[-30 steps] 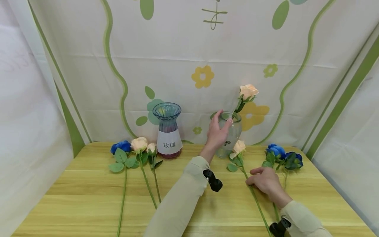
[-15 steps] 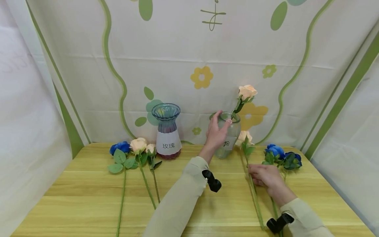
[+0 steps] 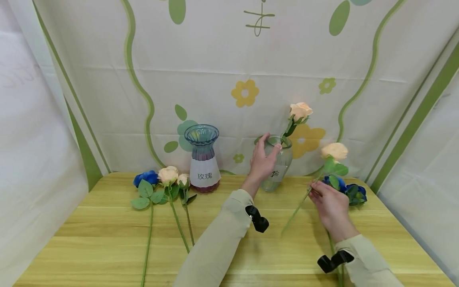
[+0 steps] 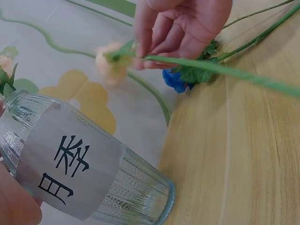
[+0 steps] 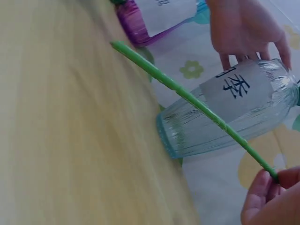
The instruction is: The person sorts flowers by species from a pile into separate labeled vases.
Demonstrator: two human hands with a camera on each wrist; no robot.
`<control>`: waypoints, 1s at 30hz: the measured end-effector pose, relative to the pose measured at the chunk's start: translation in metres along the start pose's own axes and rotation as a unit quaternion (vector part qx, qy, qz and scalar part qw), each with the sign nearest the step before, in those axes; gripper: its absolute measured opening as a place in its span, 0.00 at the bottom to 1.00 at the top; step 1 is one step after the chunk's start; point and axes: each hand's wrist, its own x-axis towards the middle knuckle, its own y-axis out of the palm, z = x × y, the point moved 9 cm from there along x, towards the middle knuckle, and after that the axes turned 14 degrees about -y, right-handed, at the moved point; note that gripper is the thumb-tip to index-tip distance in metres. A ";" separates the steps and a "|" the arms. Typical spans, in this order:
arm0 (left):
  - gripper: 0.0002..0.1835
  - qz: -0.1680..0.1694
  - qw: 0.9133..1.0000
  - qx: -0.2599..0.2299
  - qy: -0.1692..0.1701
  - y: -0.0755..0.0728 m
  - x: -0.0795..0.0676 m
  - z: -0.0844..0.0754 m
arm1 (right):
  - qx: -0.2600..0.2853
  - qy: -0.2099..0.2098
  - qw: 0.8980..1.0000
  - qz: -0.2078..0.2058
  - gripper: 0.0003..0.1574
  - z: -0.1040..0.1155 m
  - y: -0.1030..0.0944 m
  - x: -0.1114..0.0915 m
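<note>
Right hand pinches peach rose, bloom at its twelve o'clock, left hand clasping clear vase at ten; likely pre-insertion, next probably calling for stem tip raised above the vase

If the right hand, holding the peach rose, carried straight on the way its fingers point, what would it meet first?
Probably the clear glass vase held by the left hand, near the vase's right side. Depth is unclear, so the right hand might slip past and reach the printed backdrop instead.
</note>
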 end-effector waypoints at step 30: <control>0.35 0.003 1.000 -0.001 0.000 0.001 0.003 0.003 | 0.376 -0.070 0.909 -0.167 0.06 0.058 -0.014 0.037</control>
